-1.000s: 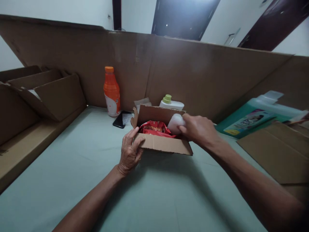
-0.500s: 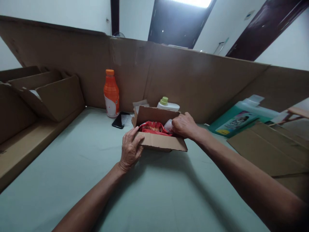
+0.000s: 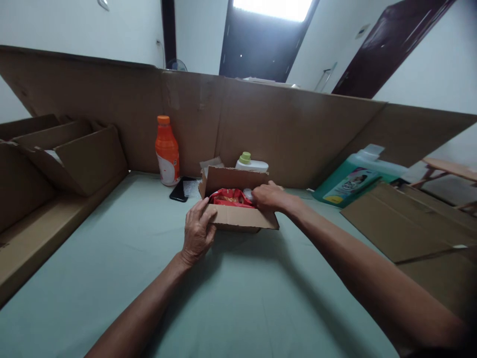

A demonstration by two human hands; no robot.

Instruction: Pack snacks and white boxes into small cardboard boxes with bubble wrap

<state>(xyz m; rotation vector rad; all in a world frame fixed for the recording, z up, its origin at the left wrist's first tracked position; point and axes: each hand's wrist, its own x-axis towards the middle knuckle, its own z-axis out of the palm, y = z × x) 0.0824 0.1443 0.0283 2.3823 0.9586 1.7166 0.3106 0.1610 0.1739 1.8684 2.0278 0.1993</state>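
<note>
The right hand curls around a white item inside the open box beside the red packet, seating it; the left hand grips the box's corner. Releasing seems next.

Two bare forearms enter from the lower edge of the view. No sleeve, cuff, glove, watch, band or ring shows on either arm as far as each is in view. The left hand shows its back, with knuckles, tendons and creased skin at the wrist visible. The right hand also shows its back, with a rounded knuckle line. The right forearm appears broader, being nearer the lens. Nails are too small to tell.
</note>
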